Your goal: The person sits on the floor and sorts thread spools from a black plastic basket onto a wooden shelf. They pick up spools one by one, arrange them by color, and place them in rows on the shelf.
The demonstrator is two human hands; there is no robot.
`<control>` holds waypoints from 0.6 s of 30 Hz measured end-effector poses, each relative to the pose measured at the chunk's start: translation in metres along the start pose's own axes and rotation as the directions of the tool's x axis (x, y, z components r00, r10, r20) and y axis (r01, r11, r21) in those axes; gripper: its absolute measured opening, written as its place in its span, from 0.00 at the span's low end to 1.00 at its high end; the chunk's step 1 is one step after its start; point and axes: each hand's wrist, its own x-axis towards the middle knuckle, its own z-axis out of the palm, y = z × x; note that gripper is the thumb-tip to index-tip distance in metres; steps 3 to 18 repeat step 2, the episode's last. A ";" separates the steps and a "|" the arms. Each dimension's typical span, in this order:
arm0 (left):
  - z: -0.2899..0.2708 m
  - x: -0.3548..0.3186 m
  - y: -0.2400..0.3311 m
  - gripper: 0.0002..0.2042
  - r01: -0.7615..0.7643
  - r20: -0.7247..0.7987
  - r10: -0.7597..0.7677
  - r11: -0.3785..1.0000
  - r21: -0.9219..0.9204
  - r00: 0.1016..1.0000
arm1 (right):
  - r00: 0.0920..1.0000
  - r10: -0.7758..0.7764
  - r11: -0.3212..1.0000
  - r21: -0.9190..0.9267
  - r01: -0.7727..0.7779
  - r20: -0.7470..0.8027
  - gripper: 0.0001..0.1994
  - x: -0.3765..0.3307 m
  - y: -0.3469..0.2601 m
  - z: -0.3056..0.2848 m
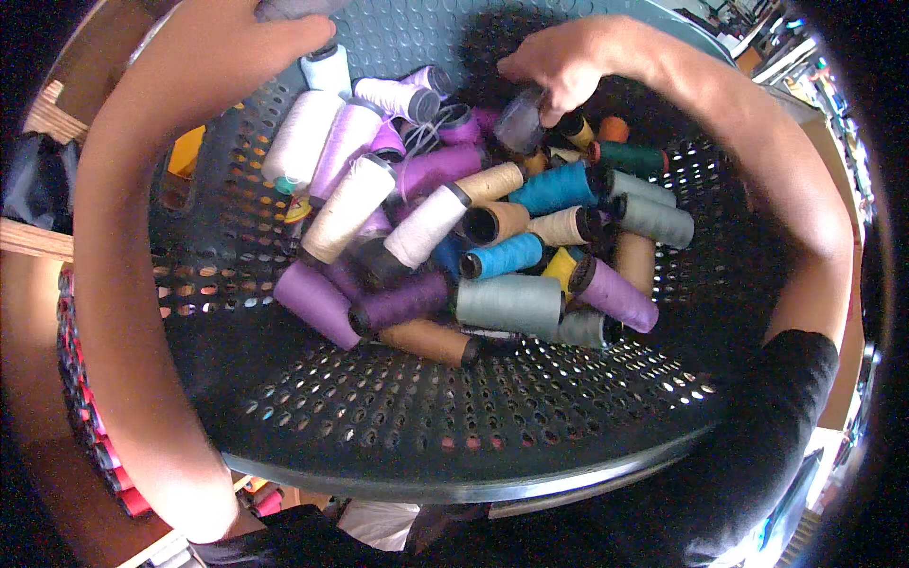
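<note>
My left hand (248, 38) was at 11 o'clock, grip closed around a grey spool (289, 8) at the top edge. My right hand (559, 66) was at 1 o'clock, fingers pinching a translucent grey spool (519, 121) in the pile. Both were over the dark perforated basket (454, 417) of thread spools; a white spool (327, 68) sat just below the left hand.

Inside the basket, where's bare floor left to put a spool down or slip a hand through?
The near perforated wall of the basket, below the brown spool, is bare, as is the left wall beside the purple spools. The middle is packed with spools; the left hand and right hand crowd the far side.
</note>
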 end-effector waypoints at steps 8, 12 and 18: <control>-0.002 -0.004 -0.001 0.19 0.034 -0.065 -0.032 0.999 0.026 0.997 | 0.999 -0.040 0.989 0.143 0.039 0.009 0.40 -0.035 0.012 -0.032; -0.002 -0.004 -0.001 0.19 0.034 -0.065 -0.032 0.999 0.026 0.997 | 0.999 -0.040 0.989 0.143 0.039 0.009 0.40 -0.035 0.012 -0.032; -0.002 -0.004 -0.001 0.19 0.034 -0.065 -0.032 0.999 0.026 0.997 | 0.999 -0.040 0.989 0.143 0.039 0.009 0.40 -0.035 0.012 -0.032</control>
